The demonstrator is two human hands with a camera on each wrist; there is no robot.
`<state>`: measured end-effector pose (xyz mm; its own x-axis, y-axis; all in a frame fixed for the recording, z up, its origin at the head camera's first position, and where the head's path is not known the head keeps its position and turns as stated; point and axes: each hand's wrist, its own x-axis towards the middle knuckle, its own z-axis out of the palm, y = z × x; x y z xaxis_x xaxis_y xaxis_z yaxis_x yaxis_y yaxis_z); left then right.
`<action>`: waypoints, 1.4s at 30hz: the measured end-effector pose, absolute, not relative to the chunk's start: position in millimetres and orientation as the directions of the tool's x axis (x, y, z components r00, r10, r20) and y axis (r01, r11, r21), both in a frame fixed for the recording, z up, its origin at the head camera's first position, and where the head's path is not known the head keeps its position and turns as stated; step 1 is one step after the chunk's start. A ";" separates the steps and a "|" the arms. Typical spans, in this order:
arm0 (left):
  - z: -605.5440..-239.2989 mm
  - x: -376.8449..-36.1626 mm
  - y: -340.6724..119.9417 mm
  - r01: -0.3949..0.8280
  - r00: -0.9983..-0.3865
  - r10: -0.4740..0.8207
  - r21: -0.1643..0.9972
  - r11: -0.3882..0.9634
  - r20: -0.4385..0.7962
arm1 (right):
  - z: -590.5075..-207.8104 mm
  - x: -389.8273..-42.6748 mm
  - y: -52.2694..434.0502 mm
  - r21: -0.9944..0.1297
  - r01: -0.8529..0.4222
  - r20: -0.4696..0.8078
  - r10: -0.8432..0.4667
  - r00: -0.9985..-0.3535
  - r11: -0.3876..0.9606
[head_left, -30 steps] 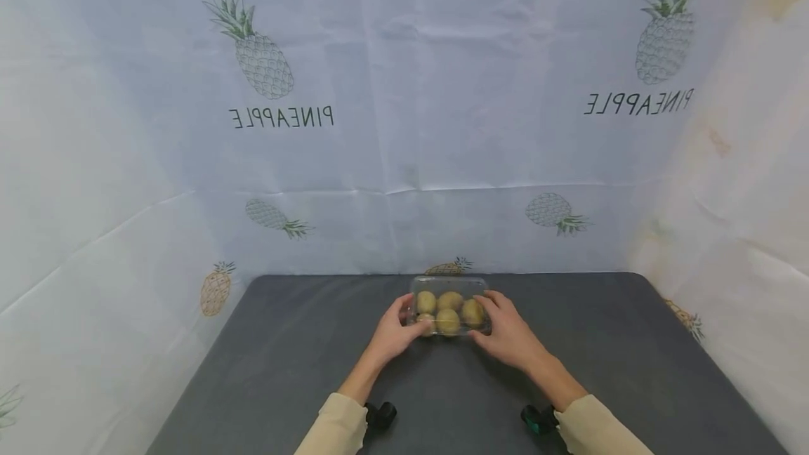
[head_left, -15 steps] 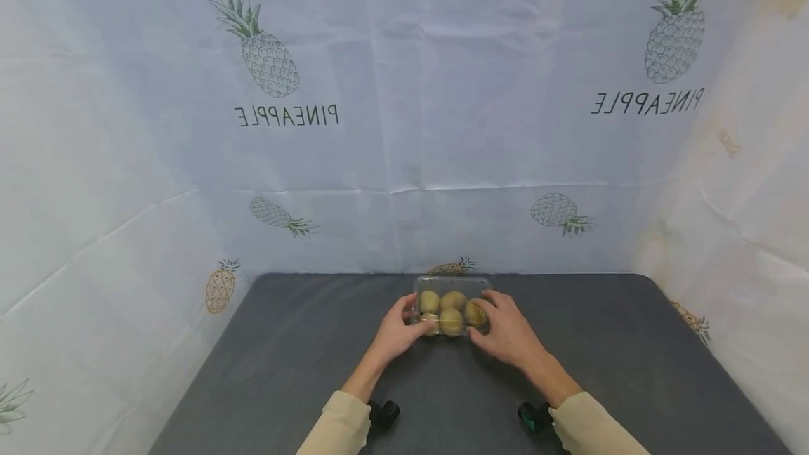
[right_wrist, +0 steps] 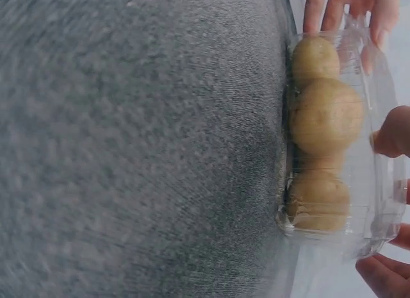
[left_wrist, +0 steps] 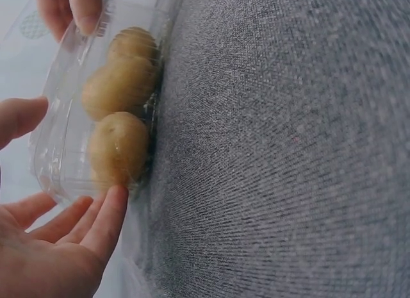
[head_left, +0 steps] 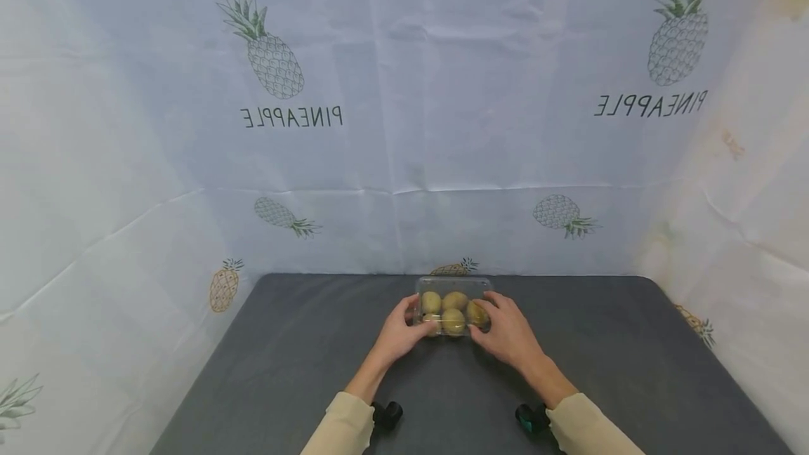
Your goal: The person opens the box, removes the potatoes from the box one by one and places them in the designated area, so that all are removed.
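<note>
A clear plastic box (head_left: 455, 284) with several round, yellow-brown potatoes (right_wrist: 327, 117) inside sits at the back middle of the table. My left hand (head_left: 397, 335) grips its left end, and in the left wrist view the thumb (left_wrist: 22, 118) lies at the upper edge while the fingers (left_wrist: 109, 221) reach round the end wall. From the other side my right hand (head_left: 508, 335) holds the right end. Its thumb (right_wrist: 394, 134) is against the box's upper part in the right wrist view, and the fingertips (right_wrist: 383, 275) are at the corner.
The dark grey table (head_left: 303, 371) runs back to a white pineapple-print cloth (head_left: 404, 125), which also rises at both sides. Black wrist devices (head_left: 388, 414) show below both hands, by the cream sleeves (head_left: 344, 423).
The head view has turned slightly left, so the background and box appear slightly further right. Both hands stay on the box with hardly any change in grip.
</note>
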<state>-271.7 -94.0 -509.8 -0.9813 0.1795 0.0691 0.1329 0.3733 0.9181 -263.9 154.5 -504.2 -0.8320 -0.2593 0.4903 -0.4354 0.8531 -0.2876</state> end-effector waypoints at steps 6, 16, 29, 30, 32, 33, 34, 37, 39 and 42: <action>-510.2 -271.8 -95.6 0.134 -0.981 0.180 0.924 0.359 0.073 | -506.0 -268.5 155.4 -0.300 -0.468 0.538 -0.258 -0.803 0.831; -512.3 -274.6 -93.5 0.132 -0.983 0.170 0.922 0.365 0.073 | -497.6 -269.0 157.1 -0.356 -0.441 0.471 -0.249 -0.846 0.824; -511.3 -271.8 -94.4 0.144 -0.981 0.173 0.925 0.351 0.087 | -491.6 -269.8 161.0 -0.379 -0.437 0.427 -0.264 -0.865 0.816; -511.1 -271.6 -94.2 0.141 -0.982 0.168 0.925 0.352 0.086 | -492.1 -269.4 161.5 -0.370 -0.443 0.430 -0.272 -0.861 0.817; -510.7 -271.2 -93.6 0.133 -0.984 0.162 0.927 0.351 0.080 | -493.2 -268.2 162.7 -0.368 -0.452 0.436 -0.279 -0.856 0.813; -510.6 -270.9 -93.4 0.129 -0.984 0.161 0.928 0.350 0.076 | -493.8 -267.4 163.5 -0.372 -0.459 0.442 -0.281 -0.852 0.807; -510.3 -270.8 -93.2 0.122 -0.985 0.158 0.930 0.347 0.070 | -494.4 -266.9 164.6 -0.376 -0.464 0.446 -0.282 -0.849 0.802; -510.4 -269.8 -93.2 0.106 -0.987 0.151 0.932 0.345 0.057 | -495.8 -266.1 168.7 -0.403 -0.472 0.446 -0.282 -0.849 0.784; -510.7 -269.0 -93.7 0.101 -0.987 0.150 0.933 0.346 0.051 | -495.9 -265.7 171.1 -0.414 -0.476 0.447 -0.282 -0.849 0.776; -511.1 -268.3 -94.1 0.102 -0.986 0.159 0.930 0.354 0.048 | -494.6 -266.2 173.8 -0.438 -0.482 0.448 -0.280 -0.849 0.759</action>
